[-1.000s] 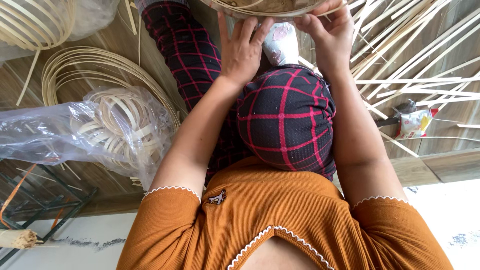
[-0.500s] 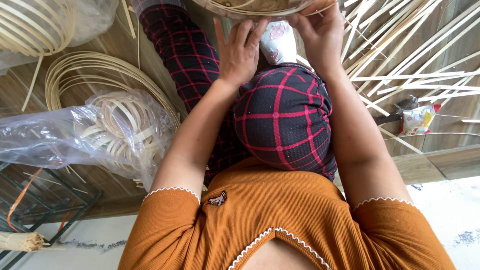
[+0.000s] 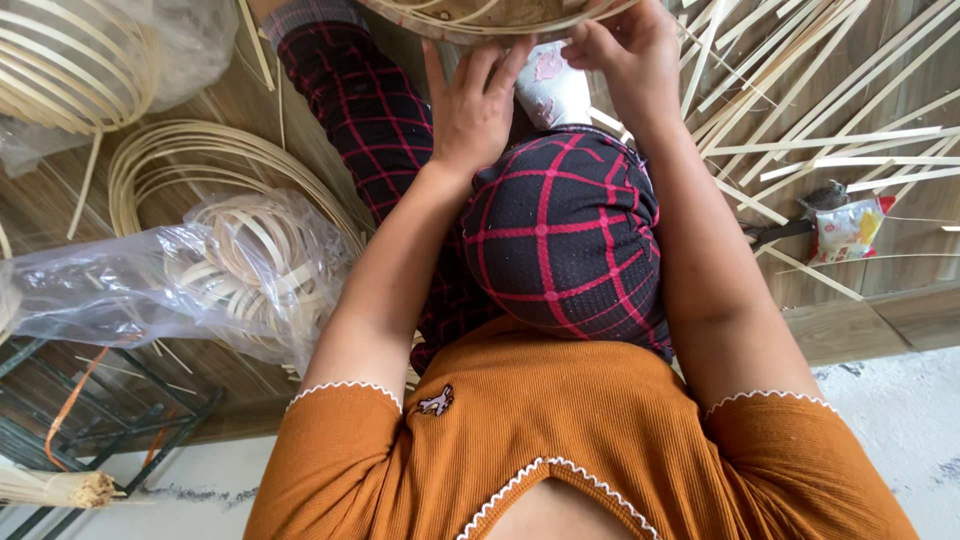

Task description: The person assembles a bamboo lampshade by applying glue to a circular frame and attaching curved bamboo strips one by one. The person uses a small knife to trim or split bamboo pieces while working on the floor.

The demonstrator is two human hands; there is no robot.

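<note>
Rim-weaving step: left hand rests flat, fingers apart, under round pale bamboo-strip basket; right hand pinches its rim; next move likely needs strip tucked tight.

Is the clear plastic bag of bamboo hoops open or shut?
Cannot tell. The clear plastic bag lies crumpled over coiled bamboo hoops; its mouth isn't visible.

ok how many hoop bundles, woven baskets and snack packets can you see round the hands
hoop bundles: 3, top left, bare on the boards, in the clear bag
woven basket: 1, both hands at its rim
snack packet: 1
total: 5
</note>
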